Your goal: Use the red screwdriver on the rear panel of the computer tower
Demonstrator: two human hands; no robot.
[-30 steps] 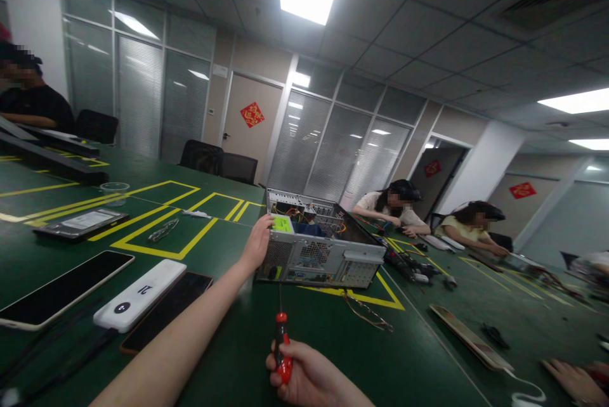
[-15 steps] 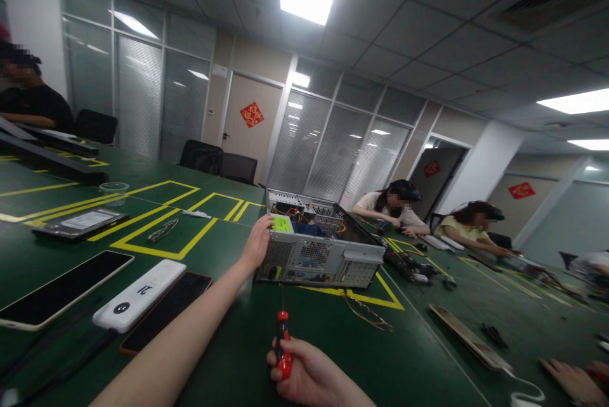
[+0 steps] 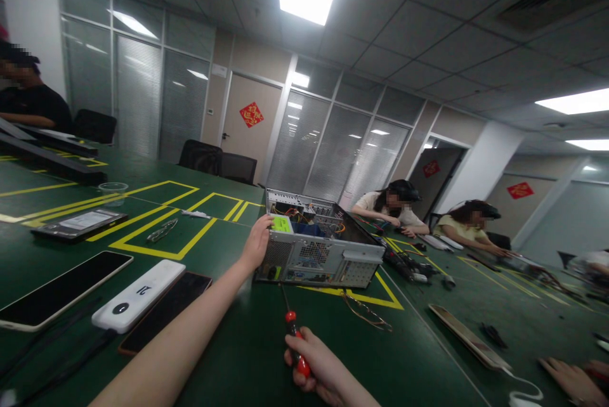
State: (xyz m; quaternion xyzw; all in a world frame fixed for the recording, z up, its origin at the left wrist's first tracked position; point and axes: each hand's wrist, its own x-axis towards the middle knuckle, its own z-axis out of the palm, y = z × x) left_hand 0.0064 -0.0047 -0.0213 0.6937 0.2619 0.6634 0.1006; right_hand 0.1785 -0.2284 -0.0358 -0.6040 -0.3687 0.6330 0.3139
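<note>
An open computer case (image 3: 328, 256) lies on the green table with its rear panel toward me, wires and a green-labelled power supply showing inside. My left hand (image 3: 259, 241) grips its near left corner beside the green label, fingers over the edge. Below the case, my right hand (image 3: 311, 359) is closed around the red and black handle of a screwdriver (image 3: 292, 324). The thin shaft points up and slightly left, its tip by the lower edge of the rear panel. Whether the tip touches a screw I cannot tell.
Left of my arm lie a white power bank (image 3: 139, 296), two phones, a hard drive (image 3: 80, 223) and a clear plastic cup (image 3: 113, 190). Eyeglasses (image 3: 366, 312) rest before the case. Another phone (image 3: 466, 336) lies to the right. Other people sit around the table.
My right hand has shifted slightly right, and the screwdriver handle now tilts to the right. My left hand and the computer case hold the same position.
</note>
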